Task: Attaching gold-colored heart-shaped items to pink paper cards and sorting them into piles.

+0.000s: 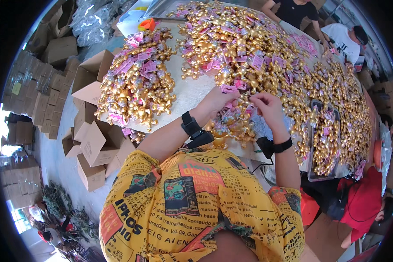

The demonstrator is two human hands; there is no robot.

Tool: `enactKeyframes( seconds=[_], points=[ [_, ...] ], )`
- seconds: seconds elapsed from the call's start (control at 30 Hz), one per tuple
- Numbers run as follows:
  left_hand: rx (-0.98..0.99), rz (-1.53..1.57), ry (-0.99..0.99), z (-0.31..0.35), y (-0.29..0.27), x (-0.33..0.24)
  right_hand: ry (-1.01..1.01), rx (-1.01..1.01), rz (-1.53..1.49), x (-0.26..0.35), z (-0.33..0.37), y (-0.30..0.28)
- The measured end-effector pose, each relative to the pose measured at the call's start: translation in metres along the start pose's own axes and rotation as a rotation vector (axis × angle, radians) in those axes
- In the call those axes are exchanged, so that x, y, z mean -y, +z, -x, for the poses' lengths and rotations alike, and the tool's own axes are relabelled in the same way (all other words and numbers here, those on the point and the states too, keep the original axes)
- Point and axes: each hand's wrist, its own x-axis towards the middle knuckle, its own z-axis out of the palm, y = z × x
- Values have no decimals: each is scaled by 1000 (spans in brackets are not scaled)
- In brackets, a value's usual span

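My left hand is closed on a pink tag near the table's front edge. Just below it, a cluster of small shiny gold figures with pink tags and silvery bits sits close to my body. To the right, my right hand is raised with thumb and fingertips pinched together. Whatever may be between those fingertips is too small to make out. White thread-like strands lie beneath my right wrist. Both wrists wear black straps with a dark device.
A large heap of gold figures covers the table, with a separate pile on the left. A tray of figures stands at right. Open cardboard boxes are left of the table. Other people work at the right and far sides.
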Motion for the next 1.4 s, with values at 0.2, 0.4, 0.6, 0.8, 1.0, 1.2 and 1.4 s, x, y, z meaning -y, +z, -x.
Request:
enactKeyframes(
  seconds=[0.2,0.4,0.6,0.8,1.0,1.2,1.4],
  points=[
    [-74,67,-78,-3,-2,10,-550,-197,368,25,5,24],
    [1,124,-25,-6,-6,13,-580,-165,490,24,3,36],
    [14,85,-17,-4,-7,12,-569,-175,461,21,-1,38],
    [-22,99,-35,-3,-3,9,-592,-172,493,21,-5,41],
    [-29,125,-21,-5,-4,13,-621,-198,565,20,-7,46],
    [-112,65,54,-2,1,14,-595,-159,530,18,-8,52],
    [-72,-61,73,4,5,6,-603,-203,569,10,-9,53]
  ],
)
